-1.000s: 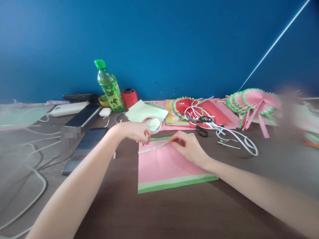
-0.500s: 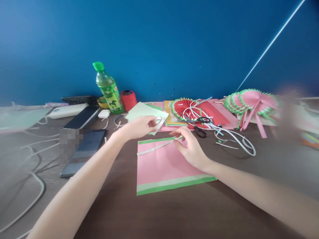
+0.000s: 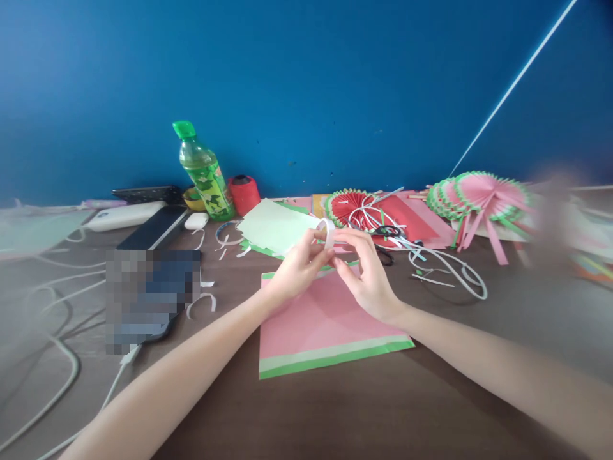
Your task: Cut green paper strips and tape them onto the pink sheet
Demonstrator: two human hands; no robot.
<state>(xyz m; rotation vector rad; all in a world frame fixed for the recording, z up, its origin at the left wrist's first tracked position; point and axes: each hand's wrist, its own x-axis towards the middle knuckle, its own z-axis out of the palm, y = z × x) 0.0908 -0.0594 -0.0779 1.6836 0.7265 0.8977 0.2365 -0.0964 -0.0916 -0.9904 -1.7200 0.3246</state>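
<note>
Tape roll (image 3: 329, 234), white, stands on edge between the two hands, over the far edge of the pink sheet (image 3: 320, 316). Left hand (image 3: 295, 268): fingers pinch the roll's lower part. Right hand (image 3: 368, 281): fingers bent, tips against or just beside the roll's right side; can't tell whether they grip it or a tape end. Roll's lower rim partly hidden by fingers. Both hands and wrists cover much of the sheet's far edge and some of its sides; near edge shows, with pale and bright green bands. Both forearms cut off by the frame.

Around: pale green sheets (image 3: 275, 225) just behind the left hand; scissors (image 3: 389, 231) behind the right hand, handles showing, blades hard to make out among white cords (image 3: 460, 260). Red fan (image 3: 347, 207) partly under the cords; pink fan (image 3: 493, 193) further right. Bottle (image 3: 205, 176) leans by the red spool (image 3: 244, 195) at the wall. White case (image 3: 196, 221) near the bottle. Phone (image 3: 167, 329) left on the bench (image 3: 297, 415), mostly under a pixelated patch; curled white strip (image 3: 207, 296) beside it. Far right smeared, items there unreadable.
</note>
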